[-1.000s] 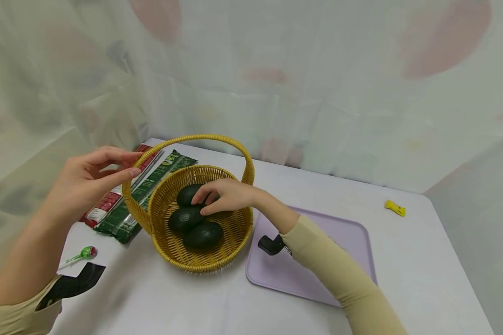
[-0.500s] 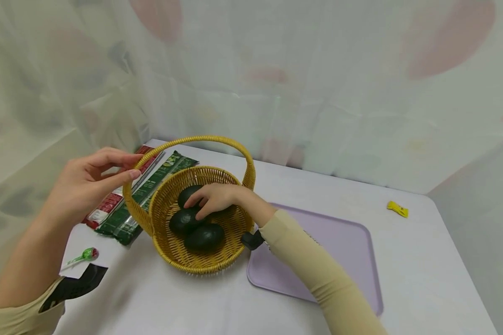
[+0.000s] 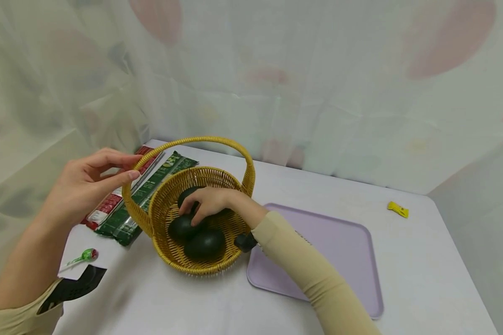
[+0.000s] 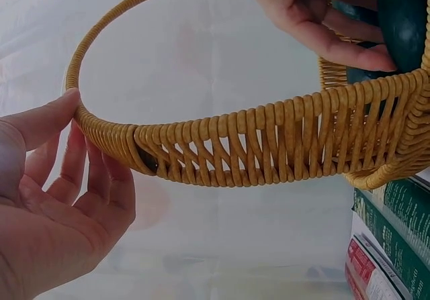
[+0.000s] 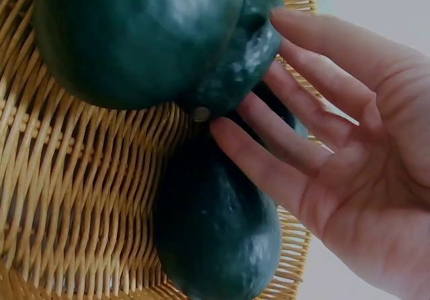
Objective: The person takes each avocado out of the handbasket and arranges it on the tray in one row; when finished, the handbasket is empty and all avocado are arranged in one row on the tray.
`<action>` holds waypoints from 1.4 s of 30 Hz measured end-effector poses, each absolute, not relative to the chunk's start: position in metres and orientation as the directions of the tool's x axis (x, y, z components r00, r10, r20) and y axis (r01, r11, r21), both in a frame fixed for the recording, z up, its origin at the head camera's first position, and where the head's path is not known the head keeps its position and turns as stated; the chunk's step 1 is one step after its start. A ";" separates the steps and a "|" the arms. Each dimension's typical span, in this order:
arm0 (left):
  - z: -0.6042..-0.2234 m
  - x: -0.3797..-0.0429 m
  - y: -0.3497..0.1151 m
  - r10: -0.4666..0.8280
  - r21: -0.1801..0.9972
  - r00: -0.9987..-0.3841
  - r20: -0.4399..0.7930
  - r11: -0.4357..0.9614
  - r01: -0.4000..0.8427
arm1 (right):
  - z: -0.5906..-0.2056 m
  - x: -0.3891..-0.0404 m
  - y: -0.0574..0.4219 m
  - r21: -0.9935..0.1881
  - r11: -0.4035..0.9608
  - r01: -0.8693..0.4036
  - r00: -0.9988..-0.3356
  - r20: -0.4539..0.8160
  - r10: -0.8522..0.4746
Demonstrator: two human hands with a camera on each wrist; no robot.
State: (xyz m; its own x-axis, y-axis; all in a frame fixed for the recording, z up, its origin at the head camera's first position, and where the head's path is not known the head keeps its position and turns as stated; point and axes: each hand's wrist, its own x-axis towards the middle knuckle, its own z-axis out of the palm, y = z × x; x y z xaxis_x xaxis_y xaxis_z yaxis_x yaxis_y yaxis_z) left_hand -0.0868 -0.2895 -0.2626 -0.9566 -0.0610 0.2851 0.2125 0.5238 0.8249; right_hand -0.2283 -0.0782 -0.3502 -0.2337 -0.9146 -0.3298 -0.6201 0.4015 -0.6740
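A round yellow wicker basket (image 3: 201, 269) holds several dark green avocados. Its arched handle (image 3: 205, 138) is pinched at the left side by my left hand (image 3: 81, 184), thumb below and fingers above in the head view. Down inside the basket, my right hand (image 3: 211, 202) grips the middle avocado (image 3: 179, 229), thumb on one side and fingertips on the other. The front avocado (image 3: 205, 244) lies against it. Behind them, the back avocado (image 3: 187, 193) is partly hidden by the right hand. The right wrist view shows the gripped avocado (image 5: 248, 62) between thumb and fingers.
Left of the basket lie a green packet (image 3: 130, 223) and a red packet (image 3: 105, 209). A green-wrapped lollipop (image 3: 88, 254) is nearer the front. To the right lies a pale purple tray (image 3: 339, 242), partly under the right forearm. A yellow wrapped candy (image 3: 397, 209) is farther right.
My right hand has moved left and down deeper into the basket, and its fingers have closed round the middle avocado. The left hand stays on the handle.
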 end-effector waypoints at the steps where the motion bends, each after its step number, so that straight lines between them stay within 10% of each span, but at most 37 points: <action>1: -0.263 -0.087 -0.289 -0.061 0.825 -0.956 0.286 0.523 0.214 | -0.351 -0.228 -0.079 -0.670 0.401 -0.625 -0.224 -0.338 -0.914; 42: -0.263 -0.087 -0.290 -0.042 0.820 -0.949 0.313 0.515 0.248 | -0.337 -0.223 -0.072 -0.570 0.353 -0.742 -0.150 -0.372 -0.916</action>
State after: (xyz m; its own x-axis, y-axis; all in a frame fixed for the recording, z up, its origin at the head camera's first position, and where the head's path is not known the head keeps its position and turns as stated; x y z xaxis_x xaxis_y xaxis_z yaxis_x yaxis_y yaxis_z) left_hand -0.0872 -0.2895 -0.2627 -0.9489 -0.0420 0.3128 0.2477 0.5153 0.8204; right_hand -0.2232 -0.0719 -0.3366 -0.1495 -0.9160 -0.3724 -0.7417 0.3529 -0.5704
